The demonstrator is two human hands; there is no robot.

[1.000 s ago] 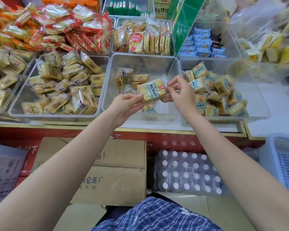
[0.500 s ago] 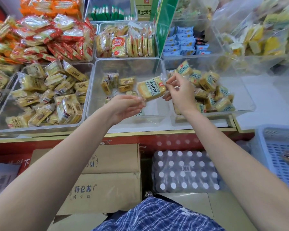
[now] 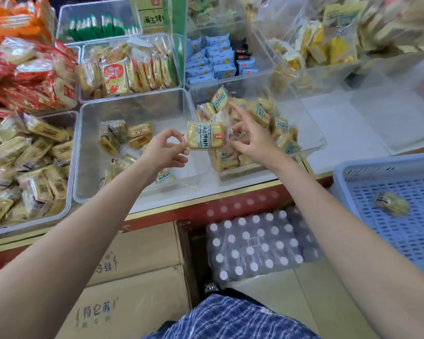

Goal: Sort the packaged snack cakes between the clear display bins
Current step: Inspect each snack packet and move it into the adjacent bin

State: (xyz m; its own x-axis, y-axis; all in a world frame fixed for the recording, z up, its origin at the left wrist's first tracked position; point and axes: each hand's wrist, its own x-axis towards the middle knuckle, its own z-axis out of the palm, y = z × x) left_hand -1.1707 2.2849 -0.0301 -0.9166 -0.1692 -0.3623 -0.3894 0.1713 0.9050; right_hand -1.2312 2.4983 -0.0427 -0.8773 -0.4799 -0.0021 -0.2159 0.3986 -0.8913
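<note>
Red-fronted counter [image 3: 230, 206], cardboard boxes [image 3: 137, 250] beneath, pale floor [image 3: 274, 289], possibly tiled

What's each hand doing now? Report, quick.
Left hand: pinches the snack cake packet by its edge.
Right hand: open, fingers spread beside the packet.
</note>
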